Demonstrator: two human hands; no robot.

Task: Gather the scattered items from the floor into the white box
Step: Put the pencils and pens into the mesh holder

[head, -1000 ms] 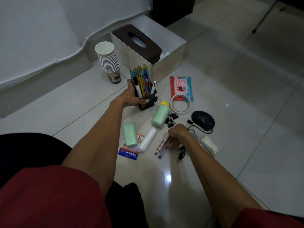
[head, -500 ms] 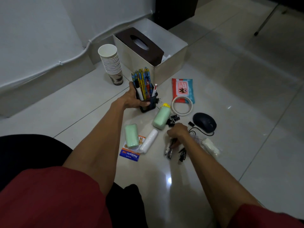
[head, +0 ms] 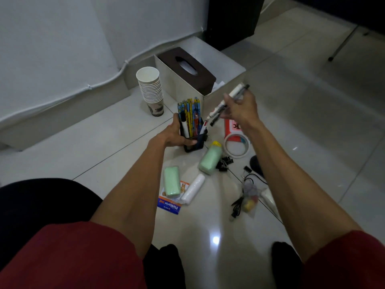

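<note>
The right hand [head: 241, 110] is gripping two markers [head: 236, 91] in curled fingers, holding them slanted in the air with their lower tips pointing down at the pen holder [head: 198, 142]. The left hand [head: 174, 136] is wrapping round the left side of that black holder, which is standing upright on the tiles, packed with coloured pencils and a white marker.

The white box [head: 179, 86] is sitting just beyond the holder, near the far wall. It is open-topped and pale-sided, and a brown tissue box [head: 187, 65] is lying across its left part. A stack of paper cups [head: 151, 90] is standing to its left.

The right forearm is covering most of the black mouse [head: 255, 163] and part of the red wipes pack [head: 232, 126]. The contents of the small plastic bag [head: 250, 197], lying beside a black cable [head: 237, 205], are too blurred to name.

Half a second earlier the right hand was down on the floor, closing on the markers near the binder clips [head: 225, 162]. It is now raised above the holder with them, while the left hand is staying on the holder.
</note>
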